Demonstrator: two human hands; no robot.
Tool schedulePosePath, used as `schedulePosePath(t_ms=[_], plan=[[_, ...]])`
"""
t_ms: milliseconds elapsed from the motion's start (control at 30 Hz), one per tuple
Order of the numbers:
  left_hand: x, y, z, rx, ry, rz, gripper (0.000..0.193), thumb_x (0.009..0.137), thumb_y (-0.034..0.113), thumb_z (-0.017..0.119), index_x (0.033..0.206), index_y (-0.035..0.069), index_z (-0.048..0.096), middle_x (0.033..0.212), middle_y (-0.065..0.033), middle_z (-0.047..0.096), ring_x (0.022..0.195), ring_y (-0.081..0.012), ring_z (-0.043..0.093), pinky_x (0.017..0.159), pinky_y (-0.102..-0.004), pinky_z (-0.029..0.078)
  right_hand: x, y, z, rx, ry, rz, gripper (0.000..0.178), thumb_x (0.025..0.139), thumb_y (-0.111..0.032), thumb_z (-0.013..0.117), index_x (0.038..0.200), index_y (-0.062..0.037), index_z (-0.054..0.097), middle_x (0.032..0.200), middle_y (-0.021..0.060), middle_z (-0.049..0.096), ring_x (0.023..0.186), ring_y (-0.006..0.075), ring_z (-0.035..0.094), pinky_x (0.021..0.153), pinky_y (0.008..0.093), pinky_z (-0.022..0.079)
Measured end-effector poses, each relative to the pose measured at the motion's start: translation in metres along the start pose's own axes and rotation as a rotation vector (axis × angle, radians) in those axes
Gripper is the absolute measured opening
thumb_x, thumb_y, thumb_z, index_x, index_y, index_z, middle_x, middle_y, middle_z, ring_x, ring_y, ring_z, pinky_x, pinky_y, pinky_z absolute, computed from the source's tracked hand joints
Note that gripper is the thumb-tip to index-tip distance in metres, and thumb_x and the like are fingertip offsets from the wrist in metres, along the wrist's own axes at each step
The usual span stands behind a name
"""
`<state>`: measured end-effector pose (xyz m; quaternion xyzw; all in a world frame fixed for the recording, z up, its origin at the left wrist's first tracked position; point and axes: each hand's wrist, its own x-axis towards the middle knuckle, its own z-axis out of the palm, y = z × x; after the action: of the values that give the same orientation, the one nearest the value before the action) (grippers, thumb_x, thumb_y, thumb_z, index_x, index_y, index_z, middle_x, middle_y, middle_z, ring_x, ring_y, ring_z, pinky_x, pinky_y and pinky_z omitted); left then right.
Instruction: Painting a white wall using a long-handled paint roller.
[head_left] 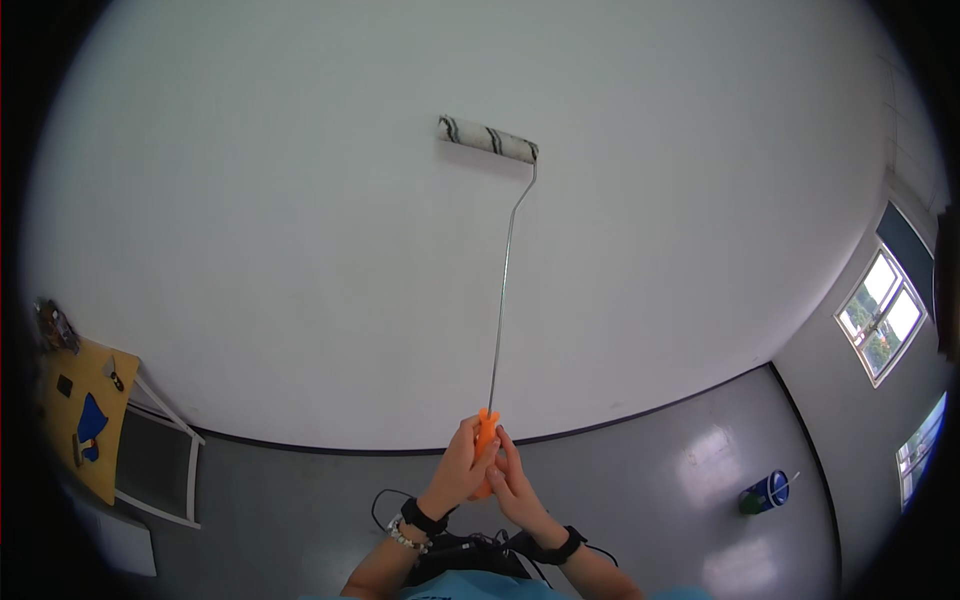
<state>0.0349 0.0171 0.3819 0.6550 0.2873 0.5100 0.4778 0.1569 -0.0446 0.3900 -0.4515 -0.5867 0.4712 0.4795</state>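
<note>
A paint roller with an orange handle and a long thin metal rod reaches up and away from me. Its white sleeve, marked with dark stripes, lies tilted against or very close to the white wall. My left hand is closed around the orange handle. From the other side my right hand also grips the handle, its fingers laid along it. Black bands sit on both wrists, with a beaded bracelet on the left.
At the far left stands a yellow-topped table holding a putty knife and blue items. A blue and green bucket with a stick in it rests on the grey floor at the right. Windows are in the right wall.
</note>
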Motion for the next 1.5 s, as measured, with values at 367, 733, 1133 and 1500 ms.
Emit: schedulePosePath(t_ms=[367,733,1133,1500], plan=[[-0.023,-0.036,-0.046,0.154,-0.036,-0.083,0.014,0.093,0.015,0.057,0.097,0.003,0.063,0.086,-0.0101,0.065,0.079,-0.0207,0.064,0.072,-0.0312,0.050,-0.044,-0.015,-0.002,-0.233,0.265,0.323,0.044,0.093,-0.017,0.059,0.130,-0.0030,0.041,0.067,0.0030,0.057,0.049,0.0095,0.055,0.046,0.0228,0.046],[-0.092,-0.152,-0.115,0.071,0.350,-0.370,0.014,0.097,0.010,0.049,0.092,0.003,0.060,0.067,-0.0039,0.058,0.060,-0.0101,0.056,0.054,-0.0235,0.044,-0.091,-0.036,0.014,-0.216,0.404,0.534,0.039,0.092,-0.011,0.059,0.127,-0.0017,0.043,0.070,0.0021,0.053,0.044,0.0079,0.051,0.041,0.0218,0.042],[-0.102,-0.214,-0.090,-0.069,0.210,-0.517,0.016,0.096,0.006,0.046,0.088,0.002,0.060,0.060,-0.0029,0.055,0.053,-0.0093,0.055,0.048,-0.0233,0.042,-0.057,-0.016,0.006,-0.100,0.386,0.817,0.034,0.091,-0.015,0.062,0.120,0.0011,0.054,0.068,-0.0009,0.050,0.042,0.0051,0.046,0.039,0.0206,0.037],[-0.122,-0.247,-0.034,-0.329,0.361,-0.659,0.016,0.095,0.002,0.044,0.086,0.001,0.057,0.061,-0.0022,0.051,0.050,-0.0088,0.050,0.047,-0.0223,0.041,0.015,0.060,-0.065,0.019,0.179,1.025,0.026,0.092,-0.018,0.060,0.109,0.0012,0.058,0.069,-0.0012,0.050,0.044,0.0044,0.043,0.040,0.0205,0.033]])
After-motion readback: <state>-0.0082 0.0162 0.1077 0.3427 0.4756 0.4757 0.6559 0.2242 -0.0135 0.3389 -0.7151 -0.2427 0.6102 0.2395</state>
